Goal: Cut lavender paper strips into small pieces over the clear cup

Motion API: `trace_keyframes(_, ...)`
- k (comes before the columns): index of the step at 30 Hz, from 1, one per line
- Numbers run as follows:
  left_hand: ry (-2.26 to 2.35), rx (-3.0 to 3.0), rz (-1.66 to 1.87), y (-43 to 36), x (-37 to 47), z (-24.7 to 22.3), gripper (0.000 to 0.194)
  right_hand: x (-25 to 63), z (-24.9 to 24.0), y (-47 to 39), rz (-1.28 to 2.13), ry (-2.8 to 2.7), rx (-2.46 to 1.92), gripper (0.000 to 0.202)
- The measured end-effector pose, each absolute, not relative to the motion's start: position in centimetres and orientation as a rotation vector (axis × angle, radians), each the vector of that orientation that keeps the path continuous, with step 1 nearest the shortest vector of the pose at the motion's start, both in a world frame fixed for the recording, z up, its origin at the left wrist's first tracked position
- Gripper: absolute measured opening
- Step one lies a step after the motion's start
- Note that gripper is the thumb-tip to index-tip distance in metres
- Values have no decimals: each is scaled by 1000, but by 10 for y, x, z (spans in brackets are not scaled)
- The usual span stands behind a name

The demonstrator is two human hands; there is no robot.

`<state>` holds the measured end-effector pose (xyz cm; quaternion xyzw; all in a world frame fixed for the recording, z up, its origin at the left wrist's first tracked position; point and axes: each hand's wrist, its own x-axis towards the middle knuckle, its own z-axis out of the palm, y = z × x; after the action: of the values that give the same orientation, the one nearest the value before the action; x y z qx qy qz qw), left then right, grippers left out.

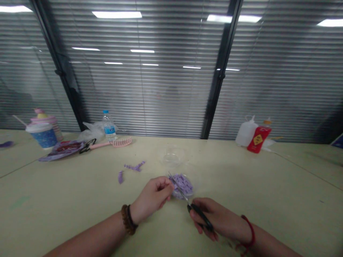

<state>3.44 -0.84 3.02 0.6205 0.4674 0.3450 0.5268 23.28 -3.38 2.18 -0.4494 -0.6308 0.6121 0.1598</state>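
Black-handled scissors (pixel 200 215) are gripped in my right hand (pixel 214 217), their metal blades pointing up and left over a small clear dish filled with purple pieces (pixel 183 184). My left hand (pixel 155 193) is closed in a pinch beside the blade tips, at the dish's left edge; whatever lies between its fingertips is too small to make out. Farther left on the table lie a striped purple strip (pixel 120 177) and a branching cluster of purple bits (pixel 135 166). Behind the dish stands a clear, see-through container (pixel 171 157).
At the back left are a blue cup (pixel 44 136), a purple packet (pixel 63 149), a pink hairbrush (pixel 122 142) and a water bottle (pixel 109 126). A red bottle (pixel 258 138) and a whitish bottle (pixel 245 132) stand back right, before the blinds.
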Motion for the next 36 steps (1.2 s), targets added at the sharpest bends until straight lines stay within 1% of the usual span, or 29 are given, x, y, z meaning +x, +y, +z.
trace_keyframes(5, 1157, 1484, 828, -7, 33, 33, 24, 232, 22, -32, 1781, -1697, -1238, 49)
trace_keyframes(11, 1187, 1469, 879, -4, 32, 32, 27, 232, 25, -32, 1706, -1642, -1316, 52)
trace_keyframes(14, 1181, 1430, 930, -2, 31, 28, 27, 233, 26, -33, 1705, -1631, -1229, 56)
trace_keyframes(17, 1190, 1396, 981, -2, 32, 27, 26, 232, 24, -35, 1781, -1678, -1122, 56)
trace_keyframes(20, 1191, 1409, 1000, -5, 35, 29, 26, 229, 20, -36, 1824, -1682, -1114, 57)
trace_keyframes(24, 1173, 1436, 966, -11, 38, 30, 25, 224, 16, -36, 1825, -1677, -1115, 58)
trace_keyframes(36, 1159, 1498, 912, -11, 39, 25, 23, 225, 12, -34, 1815, -1715, -1140, 53)
